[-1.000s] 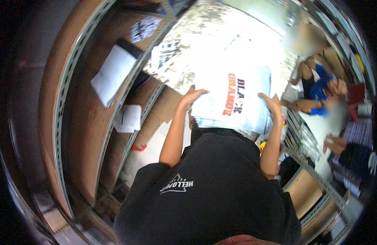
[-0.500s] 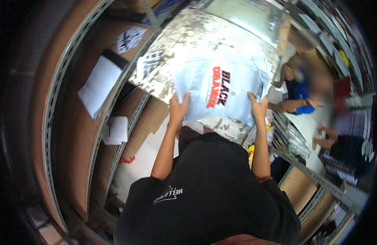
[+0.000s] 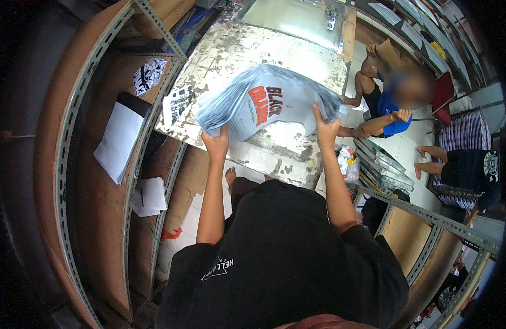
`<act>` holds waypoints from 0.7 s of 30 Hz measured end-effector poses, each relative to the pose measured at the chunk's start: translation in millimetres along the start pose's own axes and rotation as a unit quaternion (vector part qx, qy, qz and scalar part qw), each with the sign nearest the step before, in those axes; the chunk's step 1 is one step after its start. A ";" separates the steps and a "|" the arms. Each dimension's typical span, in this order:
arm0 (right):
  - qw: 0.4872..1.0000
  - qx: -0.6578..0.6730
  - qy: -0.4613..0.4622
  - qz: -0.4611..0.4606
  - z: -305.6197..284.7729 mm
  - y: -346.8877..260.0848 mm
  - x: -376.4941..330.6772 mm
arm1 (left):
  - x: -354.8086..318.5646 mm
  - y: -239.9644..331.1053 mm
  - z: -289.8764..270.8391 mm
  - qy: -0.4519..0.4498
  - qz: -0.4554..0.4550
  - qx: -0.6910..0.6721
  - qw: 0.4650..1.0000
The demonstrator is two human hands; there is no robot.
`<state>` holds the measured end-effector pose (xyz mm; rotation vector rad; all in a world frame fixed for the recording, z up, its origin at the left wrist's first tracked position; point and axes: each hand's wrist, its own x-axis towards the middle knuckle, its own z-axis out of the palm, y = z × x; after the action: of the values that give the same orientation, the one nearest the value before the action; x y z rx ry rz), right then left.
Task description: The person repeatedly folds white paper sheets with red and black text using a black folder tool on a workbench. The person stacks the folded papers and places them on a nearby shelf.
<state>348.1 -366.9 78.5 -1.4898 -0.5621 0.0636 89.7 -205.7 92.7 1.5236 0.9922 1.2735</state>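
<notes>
A thick stack of thin pale-blue sheets (image 3: pixel 288 104) with red and black print bows upward between my hands, above the worktable. Its many loose edges fan out at both ends, and I cannot tell whether the sheets are plastic or cloth. My left hand (image 3: pixel 215 145) grips the near left corner, thumb on top and fingers hidden underneath. At the near right side, my right hand (image 3: pixel 326 130) holds the stack the same way. Below it lies the stained, paint-flecked white tabletop (image 3: pixel 286 156).
A framed glass panel (image 3: pixel 291 19) lies at the table's far end. Metal-and-wood shelves (image 3: pixel 102 164) on the left carry white paper (image 3: pixel 118 143). A black-and-white printed piece (image 3: pixel 179 104) rests at the left table edge. To the right are a person in blue (image 3: pixel 396 118), another in dark clothes (image 3: pixel 472 172) and leaning frames (image 3: pixel 382 164).
The stack has gone from nearly flat to strongly bowed, its ends fanned. Both hands still hold it. The view has shifted, and the person in blue has an arm raised.
</notes>
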 end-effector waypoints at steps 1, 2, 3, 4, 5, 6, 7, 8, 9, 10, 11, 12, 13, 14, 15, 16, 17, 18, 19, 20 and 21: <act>1.000 -0.007 0.008 -0.018 1.5 -1.5 -2.6 | -4.0 14.2 -0.1 -0.005 0.000 0.005 1.000; 1.000 -0.011 -0.013 -0.016 -0.7 -3.8 -4.4 | -3.7 7.8 -3.5 -0.023 -0.007 0.017 1.000; 0.999 -0.016 -0.035 -0.015 -2.0 -6.1 -5.6 | -1.6 -6.1 -7.9 -0.041 -0.015 0.029 0.999; 0.997 -0.049 -0.054 -0.006 -3.5 -3.2 -3.6 | 2.4 -11.1 -9.2 -0.061 -0.020 0.039 0.997; 0.994 -0.083 -0.072 0.003 -7.5 3.1 0.6 | 5.0 -16.1 -9.8 -0.073 -0.006 0.034 0.997; 0.989 -0.117 -0.089 0.012 -12.2 7.1 7.0 | 8.2 -20.5 -13.4 -0.088 -0.033 0.045 0.995; 0.985 -0.111 -0.129 -0.005 -19.9 8.8 14.9 | 13.1 -8.2 -15.1 -0.108 -0.063 0.057 0.991; 0.977 -0.128 -0.167 0.036 -24.8 -5.7 18.9 | 18.3 8.3 -20.1 -0.123 -0.093 0.071 0.986; 0.965 -0.147 -0.204 0.076 -30.9 -31.4 27.0 | 22.4 27.2 -26.8 -0.141 -0.107 0.077 0.981; 0.950 -0.166 -0.240 0.113 -36.4 -49.7 33.6 | 27.4 38.1 -35.3 -0.166 -0.169 0.076 0.968; 0.932 -0.129 -0.281 0.191 -40.5 -55.6 37.2 | 31.7 33.8 -42.7 -0.196 -0.214 0.096 0.952; 0.926 -0.144 -0.284 0.203 -42.3 -53.0 37.0 | 32.9 25.9 -46.1 -0.225 -0.258 0.115 0.933; 0.920 -0.161 -0.284 0.215 -44.4 -45.2 35.4 | 28.6 15.0 -43.8 -0.231 -0.238 0.121 0.936; 0.916 -0.175 -0.284 0.224 -43.8 -34.0 34.8 | 25.6 6.2 -41.4 -0.236 -0.214 0.128 0.939; 0.938 -0.177 -0.268 0.132 -49.2 -15.2 33.7 | 26.2 -2.6 -39.5 -0.241 -0.190 0.135 0.942; 0.943 -0.154 -0.266 0.126 -47.3 -23.9 35.6 | 27.4 4.1 -39.5 -0.223 -0.178 0.114 0.951; 0.947 -0.133 -0.264 0.125 -48.0 -43.2 35.2 | 23.5 17.2 -40.8 -0.207 -0.172 0.094 0.958; 0.950 -0.115 -0.262 0.127 -51.9 -53.5 29.7 | 15.6 23.3 -43.9 -0.192 -0.169 0.073 0.964; 0.953 -0.150 -0.259 0.042 -61.1 -42.8 29.4 | 15.3 12.2 -50.6 -0.220 -0.097 0.100 0.966; 0.945 -0.124 -0.301 -0.033 -69.6 -32.9 28.4 | 13.9 5.0 -52.4 -0.242 -0.085 0.042 0.966; 0.930 -0.091 -0.341 -0.106 -77.3 -22.6 28.4 | 11.5 -2.1 -53.8 -0.263 -0.072 -0.016 0.962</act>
<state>396.3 -429.7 110.5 -1.5643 -1.3178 0.3791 38.2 -186.9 98.0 1.6136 0.7111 0.7183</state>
